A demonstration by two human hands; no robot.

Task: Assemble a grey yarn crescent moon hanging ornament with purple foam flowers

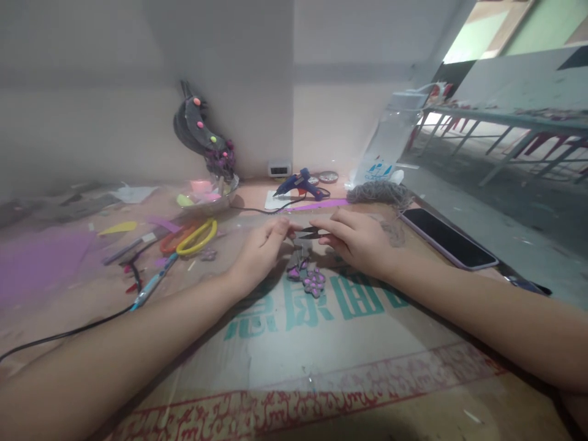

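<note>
Small dark thread snips (pixel 311 233) lie in my right hand (pixel 356 239), its fingers closed on them and their blades pointing left. Facing it, my left hand (pixel 269 245) is pinched at the fingertips, right beside the blade tips. Thin grey yarn (pixel 301 250) seems to run down from those fingertips, though blur hides its exact path. Just below are purple flower pieces edged in grey: a round flower (pixel 315 282) and a smaller piece (pixel 294 272) to its left. Whether they hang or rest on the cardboard (pixel 294 343), I cannot tell.
At the back are a blue glue gun (pixel 301 182), a grey yarn bundle (pixel 381 193) and a clear bottle (pixel 386 138). A phone (pixel 448 237) lies right. Left are yellow-handled scissors (pixel 197 237), a light-blue pen-like tool with a cord (pixel 156 282), a bowl (pixel 211 199) and purple sheets (pixel 46 263).
</note>
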